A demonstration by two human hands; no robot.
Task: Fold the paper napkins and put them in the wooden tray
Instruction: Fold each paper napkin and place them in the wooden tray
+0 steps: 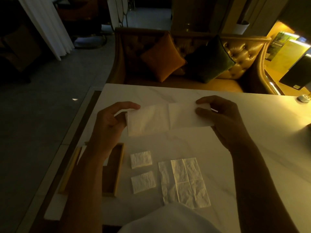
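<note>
Both hands hold one white paper napkin (165, 117) stretched out above the table, folded into a long strip with a crease down its middle. My left hand (110, 122) pinches its left end, my right hand (222, 117) pinches its right end. Two small folded napkin squares (141, 159) (143, 181) lie on the table below. To their right lie unfolded napkins (188, 181), one overlapping another. The wooden tray (114, 167) sits at the left table edge, partly hidden by my left forearm; something white shows inside it.
The white marble table (252, 148) has its left edge beside the tray. A tufted leather sofa (244, 52) with an orange cushion (162, 58) and a dark green cushion (210, 59) stands behind it. A small round object (303, 98) lies at the far right.
</note>
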